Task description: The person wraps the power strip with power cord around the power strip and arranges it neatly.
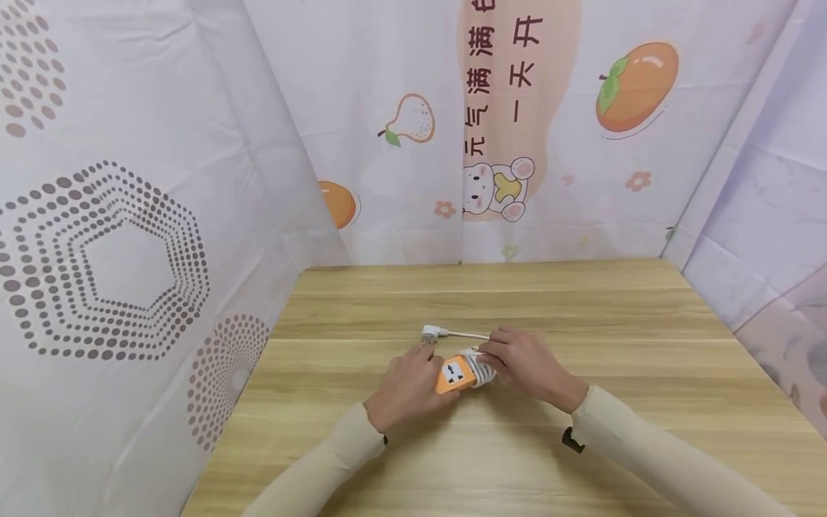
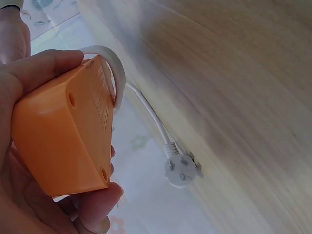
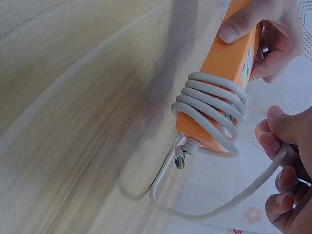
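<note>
An orange power strip (image 1: 446,382) with a white socket face is gripped at one end by my left hand (image 1: 408,388). Its white cord (image 3: 209,100) wraps in several loops around the other end. My right hand (image 1: 526,365) holds a loose length of this cord, which bows out from the strip in the right wrist view. The cord's white plug (image 1: 431,333) lies on the table beyond the left hand, and the left wrist view shows the plug's prongs (image 2: 183,168). Thin coloured wires (image 3: 180,161) show at the cord's entry into the strip.
The wood-grain table (image 1: 362,301) extends around both hands. Behind it hangs a white curtain (image 1: 388,57) printed with fruit and characters. Another patterned curtain (image 1: 136,266) stands along the left side, and a pale one (image 1: 762,208) along the right.
</note>
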Available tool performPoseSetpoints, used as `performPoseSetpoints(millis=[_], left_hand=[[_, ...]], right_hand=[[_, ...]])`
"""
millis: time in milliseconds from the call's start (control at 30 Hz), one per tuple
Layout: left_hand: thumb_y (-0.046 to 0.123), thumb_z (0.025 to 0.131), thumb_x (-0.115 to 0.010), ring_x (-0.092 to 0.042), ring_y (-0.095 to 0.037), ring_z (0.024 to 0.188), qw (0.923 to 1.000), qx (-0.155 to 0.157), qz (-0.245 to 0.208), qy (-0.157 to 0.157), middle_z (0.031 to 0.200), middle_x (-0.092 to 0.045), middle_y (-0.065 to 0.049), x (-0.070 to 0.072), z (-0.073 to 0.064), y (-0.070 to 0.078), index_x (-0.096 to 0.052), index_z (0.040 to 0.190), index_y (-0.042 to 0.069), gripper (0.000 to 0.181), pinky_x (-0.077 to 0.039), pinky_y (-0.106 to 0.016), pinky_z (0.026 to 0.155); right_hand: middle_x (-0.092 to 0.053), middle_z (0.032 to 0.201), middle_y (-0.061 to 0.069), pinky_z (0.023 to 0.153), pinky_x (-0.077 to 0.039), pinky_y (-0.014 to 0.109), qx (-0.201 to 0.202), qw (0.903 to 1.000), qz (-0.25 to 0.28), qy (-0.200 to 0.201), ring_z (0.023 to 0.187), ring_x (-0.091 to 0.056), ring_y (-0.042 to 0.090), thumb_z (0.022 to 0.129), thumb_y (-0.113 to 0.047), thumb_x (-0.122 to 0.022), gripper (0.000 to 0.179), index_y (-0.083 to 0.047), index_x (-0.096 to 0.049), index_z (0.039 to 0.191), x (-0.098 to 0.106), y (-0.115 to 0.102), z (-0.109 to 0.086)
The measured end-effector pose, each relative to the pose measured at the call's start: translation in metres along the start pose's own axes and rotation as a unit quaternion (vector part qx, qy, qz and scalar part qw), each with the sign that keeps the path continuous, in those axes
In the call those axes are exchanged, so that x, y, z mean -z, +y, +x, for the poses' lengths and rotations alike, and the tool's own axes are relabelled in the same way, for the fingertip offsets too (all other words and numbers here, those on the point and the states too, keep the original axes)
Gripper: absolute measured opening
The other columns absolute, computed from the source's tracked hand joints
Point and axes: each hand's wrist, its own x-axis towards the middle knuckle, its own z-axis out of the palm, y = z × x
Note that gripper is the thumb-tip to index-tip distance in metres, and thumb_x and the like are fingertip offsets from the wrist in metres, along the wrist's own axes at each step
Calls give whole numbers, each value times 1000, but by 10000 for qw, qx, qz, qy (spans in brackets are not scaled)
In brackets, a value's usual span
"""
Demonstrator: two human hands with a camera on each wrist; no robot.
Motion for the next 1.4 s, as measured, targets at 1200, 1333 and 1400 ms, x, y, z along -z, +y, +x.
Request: performPoseSetpoints(millis=[1200, 1333, 1400], left_hand=[[57, 84, -78, -46, -14, 65, 9922, 746, -599, 801, 79, -52, -1, -6, 3, -12, -67, 95, 4, 55, -36, -26, 50], [56, 85, -78, -45, -10, 66, 9855, 967, -1248, 625, 80, -52, 4, -6, 5, -12, -68, 99, 6, 53, -35, -24, 51], [57, 86, -77, -46, -9, 66, 9801, 1060, -1585, 551, 82, -53, 5, -6, 6, -12, -68, 100, 7, 52, -36, -24, 52]], right_hand=[[-59, 74, -9, 53, -43, 22, 166, 9995, 224, 135, 62, -47, 1, 85, -11, -83, 16, -7, -80, 100, -10, 2, -15], [-55, 71, -11, 53, -40, 20, 68, 9993, 354, 116, 61, -42, 0, 87, -11, -81, 11, -7, -79, 97, -11, 1, -16], [-53, 70, -13, 53, -40, 20, -32, 9989, 461, 119, 61, -41, -1, 89, -11, -80, 7, -9, -78, 95, -11, 0, -16]])
